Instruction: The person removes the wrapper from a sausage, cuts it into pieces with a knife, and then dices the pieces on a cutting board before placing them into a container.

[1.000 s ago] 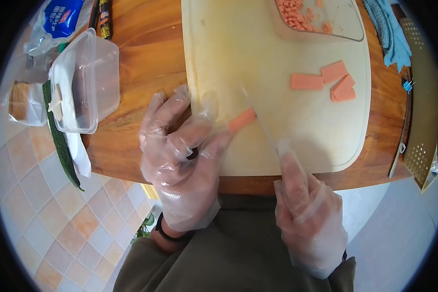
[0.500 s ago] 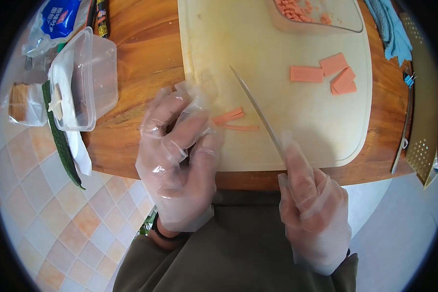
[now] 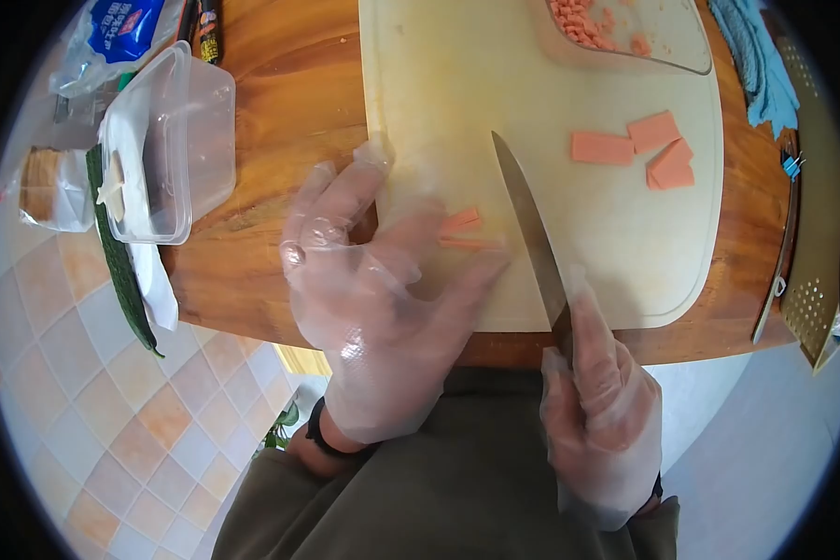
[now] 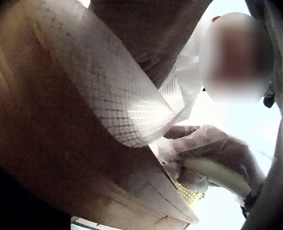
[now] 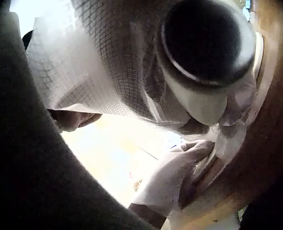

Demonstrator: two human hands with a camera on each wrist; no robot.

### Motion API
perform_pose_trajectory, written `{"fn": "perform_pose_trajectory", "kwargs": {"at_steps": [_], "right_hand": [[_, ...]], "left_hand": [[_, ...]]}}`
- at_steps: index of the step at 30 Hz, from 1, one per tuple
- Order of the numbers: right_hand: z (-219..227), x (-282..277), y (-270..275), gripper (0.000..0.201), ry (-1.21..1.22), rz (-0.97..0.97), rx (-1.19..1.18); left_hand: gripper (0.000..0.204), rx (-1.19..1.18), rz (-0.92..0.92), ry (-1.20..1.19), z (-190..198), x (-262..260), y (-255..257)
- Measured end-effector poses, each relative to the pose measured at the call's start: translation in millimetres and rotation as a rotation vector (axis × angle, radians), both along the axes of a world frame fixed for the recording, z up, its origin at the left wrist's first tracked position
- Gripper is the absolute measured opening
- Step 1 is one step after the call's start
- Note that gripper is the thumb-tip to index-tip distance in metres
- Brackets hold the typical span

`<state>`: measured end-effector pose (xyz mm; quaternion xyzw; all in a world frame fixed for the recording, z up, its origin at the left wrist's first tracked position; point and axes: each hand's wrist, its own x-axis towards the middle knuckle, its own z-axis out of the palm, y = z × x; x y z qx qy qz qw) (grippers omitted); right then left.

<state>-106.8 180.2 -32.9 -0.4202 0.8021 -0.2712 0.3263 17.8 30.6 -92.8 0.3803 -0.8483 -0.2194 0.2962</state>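
Short pink ham strips (image 3: pixel 461 222) lie at the left part of a pale cutting board (image 3: pixel 625 261) in the head view. My left hand (image 3: pixel 369 289), in a clear plastic glove, is spread around them, with the thumb stretched out on the near side and the index finger at their left end. Those fingertips are blurred. In my gloved right hand (image 3: pixel 607 411) I grip a kitchen knife (image 3: pixel 532 219), its blade pointing away over the board, right of the strips. The right wrist view shows the rounded butt of its handle (image 5: pixel 206 43).
Flat ham slices (image 3: pixel 602 147) lie on the board's right side. Behind them stands a clear container (image 3: pixel 616 62) with diced ham. At left are an empty plastic box (image 3: pixel 213 140), a cucumber (image 3: pixel 121 271) and wrapped bread (image 3: pixel 42 187). A blue cloth (image 3: pixel 761 70) lies at right.
The knife came away from the ham piece, which now lies as separate strips, and its blade moved right. My left hand drew back, then spread its thumb and moved right over the strips.
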Motion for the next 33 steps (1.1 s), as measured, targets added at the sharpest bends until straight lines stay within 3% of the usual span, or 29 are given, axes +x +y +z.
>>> {"fn": "perform_pose_trajectory", "kwargs": {"at_steps": [7, 9, 16, 31, 33], "right_hand": [[1, -3, -3, 0.072, 0.002, 0.057, -0.018], [0, -3, -5, 0.072, -0.045, 0.040, -0.067], [-3, 3, -1, 0.072, -0.050, 0.048, -0.062], [-9, 18, -18, 0.074, 0.077, 0.116, -0.047], [-16, 20, -20, 0.073, 0.241, 0.101, -0.147]], "left_hand": [[0.050, -0.103, -0.025, -0.129, 4, 5, -3], [0.042, 0.053, 0.005, 0.088, 5, 5, -1], [0.033, 0.036, 0.117, 0.007, 4, 20, 7], [0.028, 0.141, 0.076, 0.035, 5, 25, 4], [0.037, 0.156, 0.101, 0.119, 4, 25, 2]]}}
